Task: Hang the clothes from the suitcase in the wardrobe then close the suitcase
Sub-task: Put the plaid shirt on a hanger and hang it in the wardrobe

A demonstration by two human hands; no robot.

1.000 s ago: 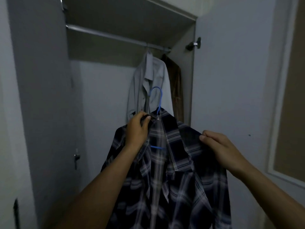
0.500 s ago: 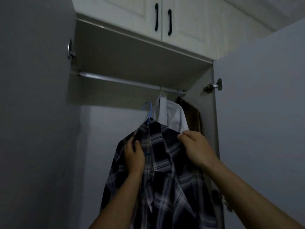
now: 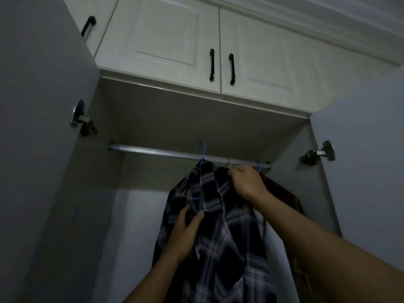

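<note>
A dark plaid shirt (image 3: 220, 237) hangs on a blue hanger (image 3: 203, 152) whose hook reaches over the metal wardrobe rail (image 3: 157, 150). My left hand (image 3: 185, 232) pinches the shirt's front placket below the collar. My right hand (image 3: 246, 182) grips the shirt's right shoulder just under the rail. A brown garment (image 3: 286, 195) hangs behind my right arm at the rail's right end. The suitcase is out of view.
The wardrobe's two doors stand open, with hinges at left (image 3: 82, 119) and right (image 3: 319, 154). Above the hanging space are shut white cabinets with black handles (image 3: 222, 66). The rail's left half carries nothing.
The shirt rose from chest height up to the rail and the blue hook now sits over it. My view tilted upward. My left hand slid lower on the shirt front.
</note>
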